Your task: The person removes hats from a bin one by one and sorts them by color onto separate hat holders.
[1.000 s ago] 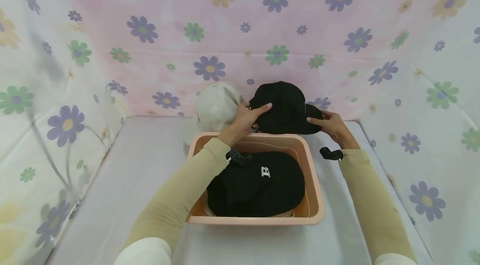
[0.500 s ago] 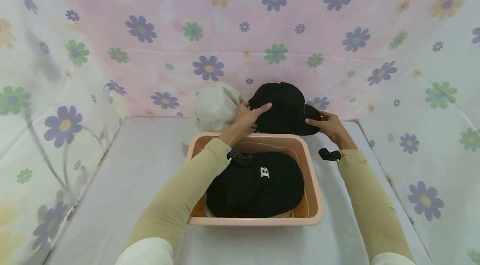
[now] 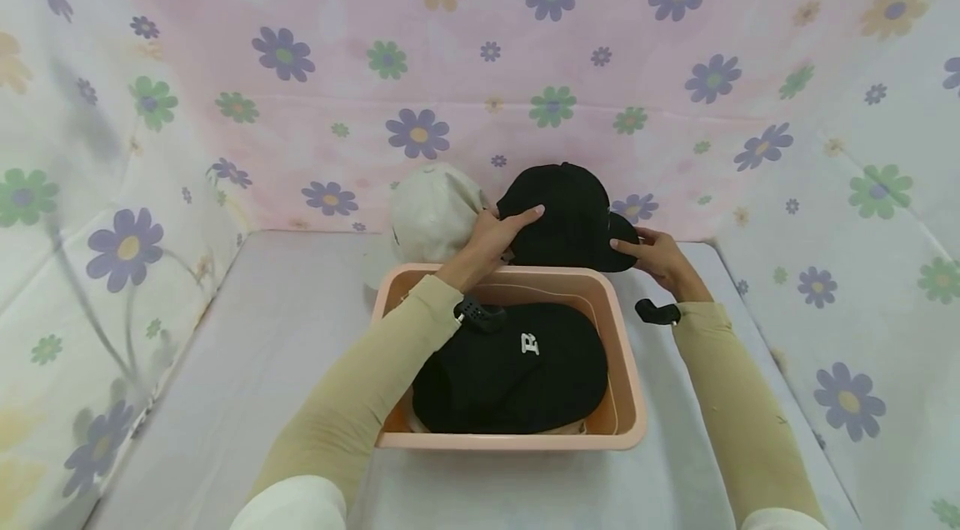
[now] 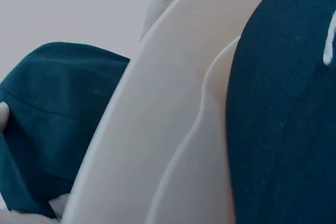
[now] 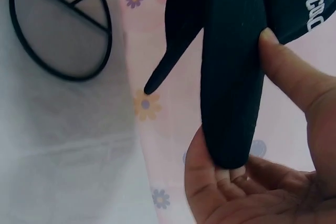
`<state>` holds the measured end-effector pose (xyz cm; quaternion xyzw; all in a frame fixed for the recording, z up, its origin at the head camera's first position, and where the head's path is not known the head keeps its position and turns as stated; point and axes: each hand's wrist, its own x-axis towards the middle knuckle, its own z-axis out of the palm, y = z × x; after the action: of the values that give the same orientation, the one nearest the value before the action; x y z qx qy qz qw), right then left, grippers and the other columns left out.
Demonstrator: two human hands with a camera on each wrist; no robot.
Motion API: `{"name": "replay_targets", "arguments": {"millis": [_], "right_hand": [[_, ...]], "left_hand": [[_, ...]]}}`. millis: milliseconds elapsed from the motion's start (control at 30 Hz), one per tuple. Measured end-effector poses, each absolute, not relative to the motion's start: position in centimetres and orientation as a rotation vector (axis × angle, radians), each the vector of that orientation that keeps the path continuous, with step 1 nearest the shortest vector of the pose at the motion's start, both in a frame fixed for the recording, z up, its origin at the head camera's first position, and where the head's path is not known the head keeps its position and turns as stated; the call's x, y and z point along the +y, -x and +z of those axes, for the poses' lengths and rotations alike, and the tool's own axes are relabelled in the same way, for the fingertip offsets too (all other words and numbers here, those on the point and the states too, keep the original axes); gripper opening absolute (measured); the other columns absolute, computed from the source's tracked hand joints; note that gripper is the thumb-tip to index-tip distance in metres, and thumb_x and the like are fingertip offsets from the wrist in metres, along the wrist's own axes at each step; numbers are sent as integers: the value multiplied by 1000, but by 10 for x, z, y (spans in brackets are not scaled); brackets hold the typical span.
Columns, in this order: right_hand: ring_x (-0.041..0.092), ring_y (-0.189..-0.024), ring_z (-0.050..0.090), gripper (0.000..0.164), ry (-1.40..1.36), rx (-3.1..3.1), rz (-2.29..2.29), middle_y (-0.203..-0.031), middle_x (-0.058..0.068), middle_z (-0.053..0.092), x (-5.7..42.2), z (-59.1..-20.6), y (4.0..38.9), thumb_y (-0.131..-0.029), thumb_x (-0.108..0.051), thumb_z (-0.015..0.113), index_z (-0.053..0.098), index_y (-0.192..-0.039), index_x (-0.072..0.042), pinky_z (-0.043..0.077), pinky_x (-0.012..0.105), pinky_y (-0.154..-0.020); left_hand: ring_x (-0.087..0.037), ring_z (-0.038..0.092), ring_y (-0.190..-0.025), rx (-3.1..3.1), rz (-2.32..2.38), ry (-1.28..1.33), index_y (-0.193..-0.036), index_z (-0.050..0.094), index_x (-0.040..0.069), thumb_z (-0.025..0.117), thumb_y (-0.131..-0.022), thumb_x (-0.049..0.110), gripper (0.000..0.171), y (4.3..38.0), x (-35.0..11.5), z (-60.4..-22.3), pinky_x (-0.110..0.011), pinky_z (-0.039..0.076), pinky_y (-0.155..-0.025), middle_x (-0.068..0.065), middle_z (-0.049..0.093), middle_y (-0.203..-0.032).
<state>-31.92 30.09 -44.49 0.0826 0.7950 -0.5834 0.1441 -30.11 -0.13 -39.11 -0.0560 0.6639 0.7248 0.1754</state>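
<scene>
Behind the bin, both hands hold a black baseball cap (image 3: 562, 213) from opposite sides. My left hand (image 3: 489, 242) grips its back edge, thumb flat on the crown and the other fingers mostly hidden. At the brim, my right hand (image 3: 662, 257) pinches with the thumb on one face and fingers on the other. The right wrist view shows that curved brim (image 5: 231, 87) edge-on, with white lettering on the crown. A white cap (image 3: 431, 213) stands just left of the black one, partly behind my left hand.
A peach plastic bin (image 3: 632, 397) stands in front, under my left forearm. Inside lies another black cap (image 3: 510, 388) with a white letter, something pale beneath it. A black wire ring frame (image 5: 72, 4) appears in the right wrist view. Flowered cloth walls (image 3: 480, 30) enclose the table.
My right hand has shifted slightly left with the brim, which now looks shorter and more rounded. The left hand keeps its hold almost unmoved.
</scene>
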Motion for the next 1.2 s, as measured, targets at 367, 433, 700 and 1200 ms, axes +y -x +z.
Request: {"name": "replay_targets", "arguments": {"millis": [367, 433, 700, 1200], "right_hand": [[47, -152, 19, 85, -134, 2572, -1541, -164, 33, 15, 289, -407, 297, -102, -27, 57, 5, -159, 9, 22, 57, -123], [48, -152, 20, 84, -83, 2661, -1484, -164, 32, 18, 282, -390, 288, -102, -28, 57, 6, -160, 7, 23, 60, -122], [44, -152, 21, 83, 277, 2882, -1236, -165, 25, 23, 256, -339, 242, -102, -31, 61, 12, -162, -1, 20, 62, -122], [40, -154, 16, 75, 759, 2889, -1080, -168, 15, 20, 232, -325, 167, -102, -27, 64, 22, -163, -14, 21, 71, -117]], "left_hand": [[-33, 12, -157, 2057, 1666, 67, -164, -3, 10, 65, -98, 39, 99, 287, -17, -348, -53, 21, -124, -11, 4, -171], [-33, 12, -157, 2126, 1606, 19, -164, -3, 10, 63, -98, 42, 99, 281, -22, -337, -54, 20, -125, -11, 4, -171], [-30, 27, -153, 2390, 1471, -272, -164, 13, 14, 52, -105, 45, 78, 256, -47, -299, -51, 27, -123, -11, 27, -166], [-31, 32, -151, 2739, 1044, -816, -161, 29, 12, 47, -108, 39, 62, 206, -125, -291, -57, 28, -121, -9, 33, -165]]}}
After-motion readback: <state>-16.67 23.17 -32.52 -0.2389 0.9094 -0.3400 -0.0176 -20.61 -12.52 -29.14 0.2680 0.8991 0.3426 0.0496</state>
